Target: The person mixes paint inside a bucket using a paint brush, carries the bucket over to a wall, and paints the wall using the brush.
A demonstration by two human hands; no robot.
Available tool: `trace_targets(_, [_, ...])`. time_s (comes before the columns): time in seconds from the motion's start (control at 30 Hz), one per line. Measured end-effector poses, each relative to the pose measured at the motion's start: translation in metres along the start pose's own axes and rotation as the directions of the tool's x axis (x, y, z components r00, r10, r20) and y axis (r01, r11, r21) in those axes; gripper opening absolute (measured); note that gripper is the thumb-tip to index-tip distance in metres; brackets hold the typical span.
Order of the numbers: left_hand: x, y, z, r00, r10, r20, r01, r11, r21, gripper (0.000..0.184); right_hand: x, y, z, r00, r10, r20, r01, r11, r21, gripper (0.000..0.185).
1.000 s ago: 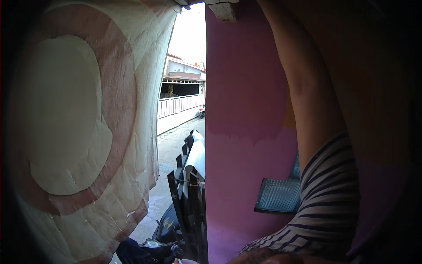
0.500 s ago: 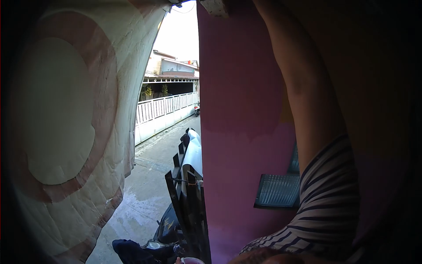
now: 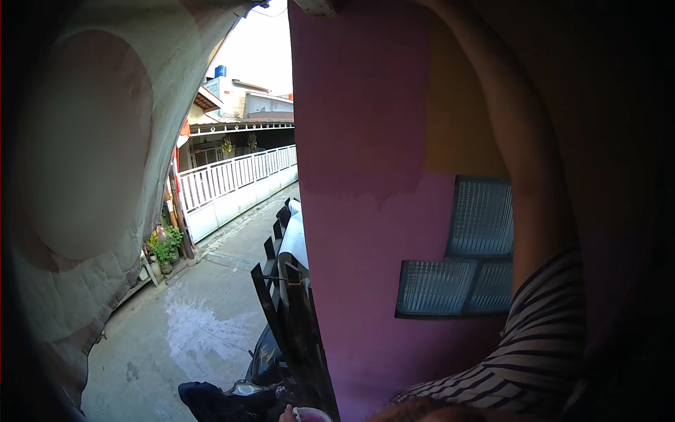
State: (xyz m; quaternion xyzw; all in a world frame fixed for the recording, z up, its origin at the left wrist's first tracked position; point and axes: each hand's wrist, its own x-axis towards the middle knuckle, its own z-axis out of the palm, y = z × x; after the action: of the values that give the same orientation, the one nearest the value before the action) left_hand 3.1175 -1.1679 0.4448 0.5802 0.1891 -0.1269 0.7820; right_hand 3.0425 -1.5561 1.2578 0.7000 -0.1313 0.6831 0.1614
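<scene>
At the bottom edge, a fingertip of my left hand [image 3: 287,415] rests at the rim of a small round tub [image 3: 313,413] with a pinkish inside. The rest of that hand is cut off below, and the tub seems held in it. My right arm [image 3: 524,141], with a striped sleeve [image 3: 541,316], reaches straight up beside the wall. Its hand lies beyond the top edge, out of sight. In front of me stands a pink wall [image 3: 373,281], darker in its upper part with an uneven lower border. A mustard-yellow patch [image 3: 460,98] adjoins the pink at upper right.
Ribbed glass panes [image 3: 436,288] are set in the wall. A hanging tarpaulin [image 3: 133,232] covers the left side. Below are dark metal slats [image 3: 271,274], a rolled white sheet [image 3: 294,235] and a parked motorbike [image 3: 264,359]. Across the lane runs a white fence [image 3: 239,176].
The view has shifted to the right, so the wall's edge sits farther left and more panes and yellow show. More of the lane appears past the tarpaulin. My right arm stays raised.
</scene>
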Motion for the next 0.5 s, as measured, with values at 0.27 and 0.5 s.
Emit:
trace_targets(0.27, [0.034, -0.118, 0.027, 0.994, 0.106, 0.030, -0.109, 0.989, 0.096, 0.040, -0.218, 0.042, -0.049, 0.997, -0.030, -0.073, 0.055, 0.925, 0.376, 0.028])
trace_targets(0.5, [-0.030, -0.129, 0.069, 0.977, 0.205, 0.060, -0.207, 0.978, 0.030, 0.031, -0.436, 0.043, -0.057, 0.961, -0.125, 0.246, -0.170, 0.434, 0.885, 0.036])
